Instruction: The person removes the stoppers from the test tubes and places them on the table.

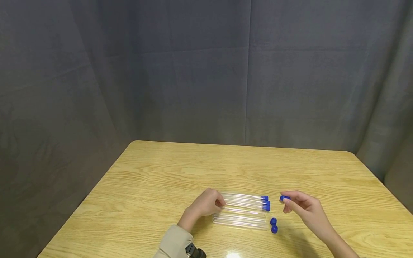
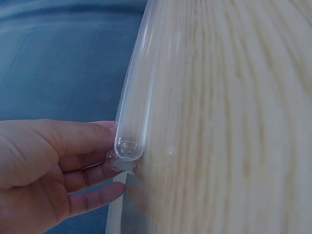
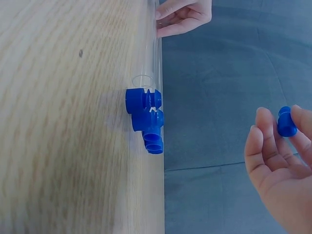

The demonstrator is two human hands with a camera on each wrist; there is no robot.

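My right hand pinches a small blue cap between thumb and fingertips, above the table to the right of the tubes. The same cap shows between the fingers in the right wrist view, with its narrow plug. At the tubes' rounded ends, my left hand pinches a clear test tube. Beyond it lie several tubes with blue caps on their right ends. Nearer me are clear uncapped tubes. Two loose caps stand close to their open ends.
A wood-grain table carries everything. Behind it and along the sides hang dark grey curtains. A black device is strapped at the left sleeve.
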